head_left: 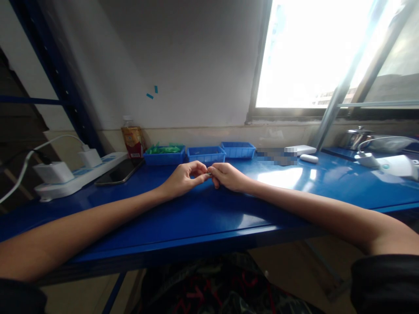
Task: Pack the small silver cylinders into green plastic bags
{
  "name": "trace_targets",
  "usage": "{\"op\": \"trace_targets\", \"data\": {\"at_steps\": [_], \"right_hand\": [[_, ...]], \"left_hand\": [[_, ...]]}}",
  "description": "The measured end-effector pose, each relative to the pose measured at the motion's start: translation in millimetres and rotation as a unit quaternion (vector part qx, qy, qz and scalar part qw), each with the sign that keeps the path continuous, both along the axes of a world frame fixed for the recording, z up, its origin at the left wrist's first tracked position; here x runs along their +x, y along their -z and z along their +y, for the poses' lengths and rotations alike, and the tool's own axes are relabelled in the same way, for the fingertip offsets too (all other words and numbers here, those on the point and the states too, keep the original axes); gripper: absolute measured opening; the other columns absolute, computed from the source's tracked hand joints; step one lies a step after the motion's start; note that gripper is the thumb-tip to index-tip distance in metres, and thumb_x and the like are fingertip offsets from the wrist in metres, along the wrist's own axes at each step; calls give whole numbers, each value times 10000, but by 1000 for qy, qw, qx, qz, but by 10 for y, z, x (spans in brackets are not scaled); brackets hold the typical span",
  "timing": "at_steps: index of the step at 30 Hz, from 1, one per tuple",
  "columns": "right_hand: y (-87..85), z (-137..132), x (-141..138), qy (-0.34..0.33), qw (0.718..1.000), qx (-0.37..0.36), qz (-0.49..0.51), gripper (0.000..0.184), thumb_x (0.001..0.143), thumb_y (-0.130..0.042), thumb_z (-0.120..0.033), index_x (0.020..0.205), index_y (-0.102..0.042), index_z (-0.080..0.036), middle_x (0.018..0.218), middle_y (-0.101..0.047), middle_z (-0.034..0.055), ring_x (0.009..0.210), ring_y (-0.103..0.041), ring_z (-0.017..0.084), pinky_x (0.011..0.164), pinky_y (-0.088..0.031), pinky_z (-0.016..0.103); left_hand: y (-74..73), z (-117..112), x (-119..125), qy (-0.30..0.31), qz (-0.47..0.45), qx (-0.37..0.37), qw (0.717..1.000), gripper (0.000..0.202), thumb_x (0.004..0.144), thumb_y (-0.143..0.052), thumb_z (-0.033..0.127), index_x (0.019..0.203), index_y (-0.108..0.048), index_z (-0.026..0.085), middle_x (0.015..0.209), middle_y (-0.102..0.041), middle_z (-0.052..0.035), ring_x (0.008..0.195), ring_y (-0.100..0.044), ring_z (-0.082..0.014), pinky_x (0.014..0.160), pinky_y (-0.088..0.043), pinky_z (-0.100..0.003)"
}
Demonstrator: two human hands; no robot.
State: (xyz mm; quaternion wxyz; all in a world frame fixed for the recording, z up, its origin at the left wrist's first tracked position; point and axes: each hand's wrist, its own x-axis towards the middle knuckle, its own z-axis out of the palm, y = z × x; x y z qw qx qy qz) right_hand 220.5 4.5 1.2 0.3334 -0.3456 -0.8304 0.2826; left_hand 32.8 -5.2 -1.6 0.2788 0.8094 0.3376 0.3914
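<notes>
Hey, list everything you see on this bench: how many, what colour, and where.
table: one, blue, across the view
bins: three, blue, in a row at the back; left one holds green pieces
bottle: one, orange label, left of the bins
phone: one, black, flat by the bottle
power strip: one, white, far left, carrying two white chargers
metal pot: one, silver, back right
small piece: one, colour unclear, pinched between both hands
left hand: bare, mid-table
right hand: bare, mid-table

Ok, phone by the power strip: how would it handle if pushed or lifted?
The phone lies flat, so probably slides on the glossy table rather than tipping. Likely rigid: a straight slab. Its thin edge may be hard to pinch.
</notes>
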Motion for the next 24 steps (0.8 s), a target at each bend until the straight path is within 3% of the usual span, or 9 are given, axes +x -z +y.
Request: {"op": "trace_targets", "data": {"at_steps": [5, 14, 24], "right_hand": [[19, 52, 13, -23, 1000, -14, 4, 396, 940, -389, -364, 610, -485, -167, 524, -558, -23, 473, -448, 67, 526, -357, 206], [35, 128, 46, -115, 984, -109, 83, 463, 891, -427, -563, 706, -525, -150, 548, -576, -16, 482, -478, 69, 501, -361, 200], [-14, 47, 52, -118, 982, -104, 105, 380, 871, -511, -504, 724, -518, -154, 579, -582, -20, 527, -502, 75, 521, -371, 202]], "left_hand": [[6, 11, 0, 3, -9, -10, 1000, 297, 774, -662, 408, 896, -589, 148, 802, -671, -28, 757, -636, -170, 711, -484, -282], [8, 31, -13, -6, -8, 12, 1000, 304, 782, -642, 427, 890, -588, 148, 811, -658, -31, 748, -621, -166, 709, -487, -282], [2, 0, 1, -19, -31, 21, 999, 309, 779, -654, 437, 873, -538, 166, 715, -602, 6, 660, -571, -126, 619, -441, -232]]}}
